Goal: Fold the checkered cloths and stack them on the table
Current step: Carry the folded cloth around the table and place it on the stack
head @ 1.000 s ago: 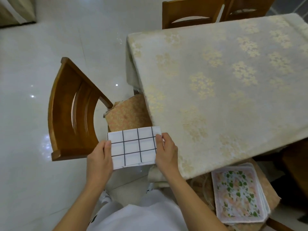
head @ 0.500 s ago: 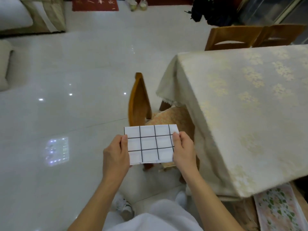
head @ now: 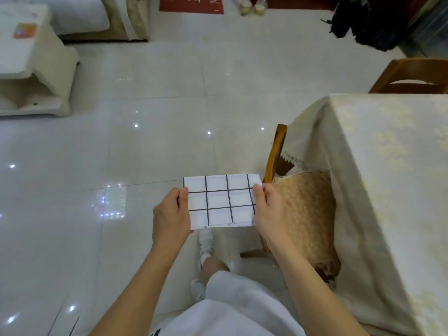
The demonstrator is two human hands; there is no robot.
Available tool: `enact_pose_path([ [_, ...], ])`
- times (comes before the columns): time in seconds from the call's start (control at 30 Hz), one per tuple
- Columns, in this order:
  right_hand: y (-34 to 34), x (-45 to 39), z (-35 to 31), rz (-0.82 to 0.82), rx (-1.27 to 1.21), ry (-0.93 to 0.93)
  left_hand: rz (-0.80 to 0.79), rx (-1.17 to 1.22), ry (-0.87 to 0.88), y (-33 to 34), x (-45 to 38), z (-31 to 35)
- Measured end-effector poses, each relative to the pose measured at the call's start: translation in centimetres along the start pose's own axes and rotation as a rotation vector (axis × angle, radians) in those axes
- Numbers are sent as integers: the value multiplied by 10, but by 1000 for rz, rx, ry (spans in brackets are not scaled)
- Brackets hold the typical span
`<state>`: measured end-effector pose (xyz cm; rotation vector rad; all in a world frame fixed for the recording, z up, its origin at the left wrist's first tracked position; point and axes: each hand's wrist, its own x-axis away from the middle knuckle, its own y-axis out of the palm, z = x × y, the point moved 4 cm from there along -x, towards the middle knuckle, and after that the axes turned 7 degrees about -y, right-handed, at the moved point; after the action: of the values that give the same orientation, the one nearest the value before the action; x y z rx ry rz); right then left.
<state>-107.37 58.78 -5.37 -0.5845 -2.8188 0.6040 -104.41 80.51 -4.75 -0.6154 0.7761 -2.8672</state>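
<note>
Cloth [head: 219, 201]: folded rectangle, white w/ black grid.

Dim indoor light, floor [head: 145, 146] glare, edge distortion

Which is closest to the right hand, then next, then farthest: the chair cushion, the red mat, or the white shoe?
From the right hand:
1. Chair cushion, right beside it.
2. White shoe, below, to its left, on the floor.
3. Red mat, far across the room.
</note>
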Motion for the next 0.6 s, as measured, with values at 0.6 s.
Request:
enact_pose_path([
  [0.6,81,-269,-63,65,17,66,-100,-82,35,27,-286,138],
])
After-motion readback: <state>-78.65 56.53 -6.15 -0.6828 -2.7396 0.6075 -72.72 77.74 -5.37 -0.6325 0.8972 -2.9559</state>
